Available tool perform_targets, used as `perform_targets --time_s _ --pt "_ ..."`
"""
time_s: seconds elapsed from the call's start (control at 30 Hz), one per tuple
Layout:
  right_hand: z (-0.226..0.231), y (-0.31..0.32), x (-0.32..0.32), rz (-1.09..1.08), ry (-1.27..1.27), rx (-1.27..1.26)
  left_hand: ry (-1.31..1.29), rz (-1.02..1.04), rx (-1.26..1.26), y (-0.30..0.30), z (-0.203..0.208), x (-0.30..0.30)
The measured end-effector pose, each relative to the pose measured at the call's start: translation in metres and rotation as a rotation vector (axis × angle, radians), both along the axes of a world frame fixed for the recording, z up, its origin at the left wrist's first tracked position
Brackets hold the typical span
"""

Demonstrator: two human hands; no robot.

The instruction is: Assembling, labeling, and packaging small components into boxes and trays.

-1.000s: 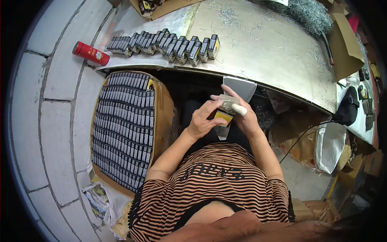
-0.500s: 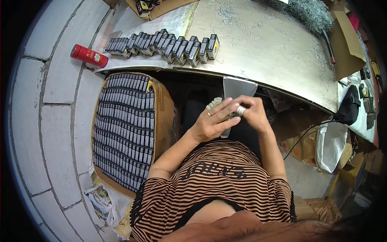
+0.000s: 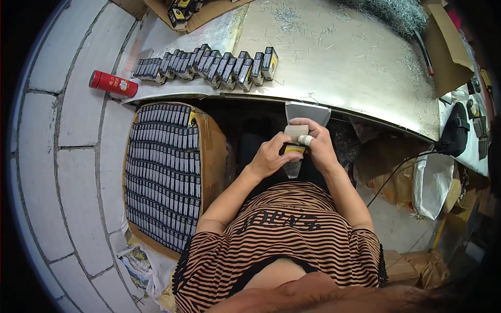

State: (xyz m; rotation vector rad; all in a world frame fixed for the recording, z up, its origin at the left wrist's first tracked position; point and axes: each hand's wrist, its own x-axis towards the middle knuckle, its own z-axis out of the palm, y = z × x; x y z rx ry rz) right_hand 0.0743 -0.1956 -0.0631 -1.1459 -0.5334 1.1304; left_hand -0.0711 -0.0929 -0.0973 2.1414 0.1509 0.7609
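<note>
In front of my belly, both hands hold one small box (image 3: 295, 148) with a yellow and black side and a pale grey-beige part at its far end. My left hand (image 3: 269, 156) grips its left side, with the thumb across the near end. My right hand (image 3: 323, 148) closes round the far and right sides. A white wrapping (image 3: 305, 140) covers the tip of a right-hand digit, apparently the thumb, which presses on the box. Fingers hide much of the box. Just beyond the hands, a grey tray-like piece (image 3: 308, 111) juts from the table edge.
A row of small black and yellow boxes (image 3: 228, 69) stands on the table (image 3: 334, 68). Thin metal pins lie scattered, with a heap (image 3: 394, 14) at the back. A carton (image 3: 211, 156) packed with similar boxes stands left. A red flask (image 3: 112, 84) lies at the table's left corner.
My hands have turned the small box so its yellow side and pale end show. The left fingers have shifted from over it to its left side. The view has moved slightly.
</note>
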Motion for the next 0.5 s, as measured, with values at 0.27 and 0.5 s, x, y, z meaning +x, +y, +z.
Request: perform_targets --time_s 0.27,0.5 --pt "-0.006 0.0 -0.001 -0.11 -0.19 0.05 -0.061 0.102 -0.77 -0.001 0.009 0.008" --pt "-0.003 -0.001 0.017 -0.076 -0.372 -0.12 0.113 0.128 -0.58 0.002 0.013 0.008"
